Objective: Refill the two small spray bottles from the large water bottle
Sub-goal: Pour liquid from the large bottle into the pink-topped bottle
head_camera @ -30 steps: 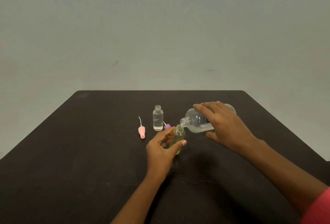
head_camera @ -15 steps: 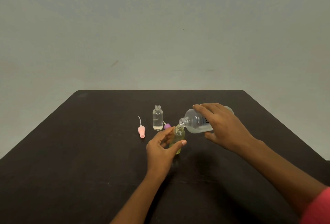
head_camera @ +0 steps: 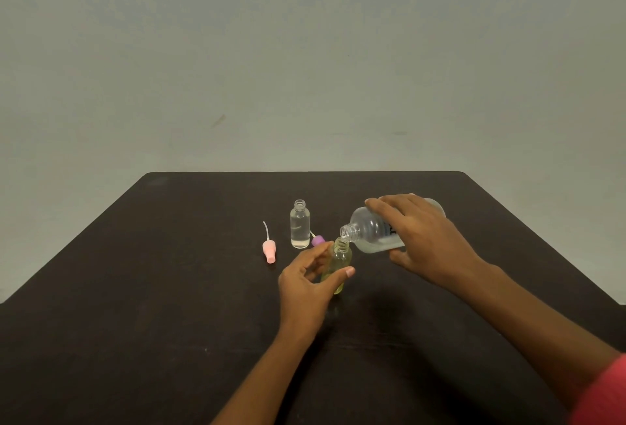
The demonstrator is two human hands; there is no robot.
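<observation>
Both hands are closed on bottles over the dark bench [head_camera: 142, 289]. Nearest me, my left hand [head_camera: 306, 284] wraps the small yellowish uncapped spray bottle [head_camera: 339, 260], upright. My right hand [head_camera: 425, 241] grips the large clear water bottle [head_camera: 371, 233], tipped with its mouth just above that neck; whether water flows I cannot tell. Farther back stand a small clear spray bottle [head_camera: 299, 230], a purple spray cap [head_camera: 317, 240] and a pink spray cap [head_camera: 269, 250].

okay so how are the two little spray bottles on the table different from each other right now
The clear bottle looks colourless; the yellowish bottle has a yellow-green tint. The clear bottle stands free on the table; the yellowish bottle is held by the left hand. The large water bottle, tipped by the right hand, mouths over the yellowish one only. Both are upright and uncapped.
</observation>
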